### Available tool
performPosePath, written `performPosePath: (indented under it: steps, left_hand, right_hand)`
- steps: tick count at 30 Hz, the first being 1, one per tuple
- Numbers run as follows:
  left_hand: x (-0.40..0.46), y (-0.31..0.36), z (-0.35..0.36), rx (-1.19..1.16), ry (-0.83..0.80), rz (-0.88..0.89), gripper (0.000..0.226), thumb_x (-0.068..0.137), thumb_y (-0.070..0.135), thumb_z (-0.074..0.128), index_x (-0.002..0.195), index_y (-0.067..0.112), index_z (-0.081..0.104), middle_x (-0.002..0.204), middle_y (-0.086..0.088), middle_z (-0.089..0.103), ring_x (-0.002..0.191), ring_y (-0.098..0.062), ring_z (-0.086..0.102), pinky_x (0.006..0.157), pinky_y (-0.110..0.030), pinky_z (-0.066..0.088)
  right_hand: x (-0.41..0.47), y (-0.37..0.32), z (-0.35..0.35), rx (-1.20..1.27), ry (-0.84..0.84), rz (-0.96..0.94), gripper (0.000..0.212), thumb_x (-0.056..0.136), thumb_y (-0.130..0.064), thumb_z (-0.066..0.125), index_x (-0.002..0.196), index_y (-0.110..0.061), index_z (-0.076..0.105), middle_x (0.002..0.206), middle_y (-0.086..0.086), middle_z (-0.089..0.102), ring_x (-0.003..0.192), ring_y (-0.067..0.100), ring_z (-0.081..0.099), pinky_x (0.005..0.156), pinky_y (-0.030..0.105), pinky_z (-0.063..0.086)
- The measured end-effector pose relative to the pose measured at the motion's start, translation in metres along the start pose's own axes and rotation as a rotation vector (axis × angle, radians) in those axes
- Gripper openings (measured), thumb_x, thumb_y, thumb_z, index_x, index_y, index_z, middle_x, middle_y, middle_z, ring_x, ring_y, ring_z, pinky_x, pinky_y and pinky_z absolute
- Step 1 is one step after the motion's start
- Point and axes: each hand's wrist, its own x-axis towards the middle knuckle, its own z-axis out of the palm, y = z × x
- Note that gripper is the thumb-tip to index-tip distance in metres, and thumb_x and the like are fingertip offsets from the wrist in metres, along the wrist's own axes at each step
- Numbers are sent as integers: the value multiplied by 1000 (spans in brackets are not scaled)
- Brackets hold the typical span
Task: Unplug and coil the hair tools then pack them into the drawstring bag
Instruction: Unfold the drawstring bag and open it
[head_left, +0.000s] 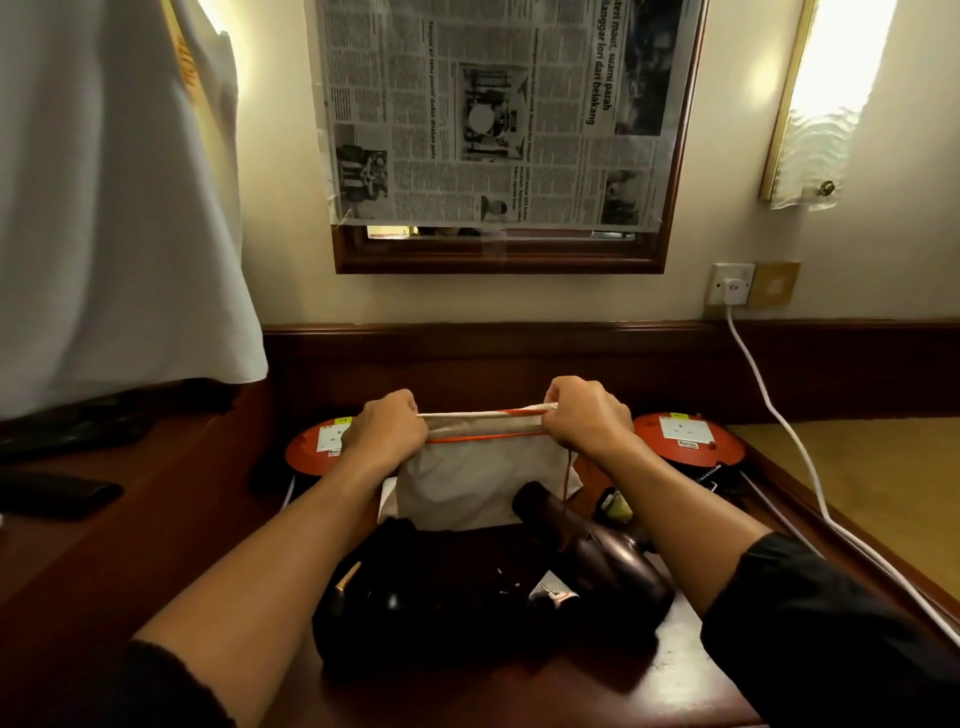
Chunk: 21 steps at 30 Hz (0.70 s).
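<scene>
gripping 1 bag (483, 483), l hand (384, 431), r hand (587, 415), 1 dryer (592, 556)

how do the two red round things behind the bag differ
The left red disc is mostly hidden behind the left hand, while the right red disc shows almost whole beside the right hand. The right disc's white label faces the camera in full; the left disc's label is partly covered. Both are red, round, lie flat on the desk and carry a white label.
</scene>
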Motion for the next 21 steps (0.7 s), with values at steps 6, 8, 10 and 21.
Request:
performPosePath:
  steps: [6,8,10,21]
  left_hand:
    - [2,-13,-1,-41,-144,114,20,87,7,50,90,25,58,98,-1,61,91,-19,57,73,-36,50]
    - [4,-18,-1,-60,-155,141,21,88,7,50,91,25,61,98,0,63,92,-18,58,71,-32,46]
    - [5,-22,-4,-110,-146,155,21,90,7,52,89,25,63,94,0,65,86,-15,59,66,-28,44]
    - [7,-31,-18,-155,-60,137,22,89,38,68,94,17,62,91,0,65,84,-15,59,63,-28,42]
  right_hand:
    - [3,9,-7,191,-282,-234,8,94,-24,57,96,-19,64,96,-1,64,93,17,61,76,29,50]
    - [2,13,-10,260,-377,-267,24,95,-35,61,95,-12,64,94,2,63,89,16,59,74,29,45]
    - [-1,15,-15,323,-450,-267,45,91,-52,62,94,-8,65,91,3,63,82,13,58,73,28,44]
    - [8,20,-14,323,-327,-223,12,94,-21,58,87,-12,57,85,3,56,78,16,53,64,26,41]
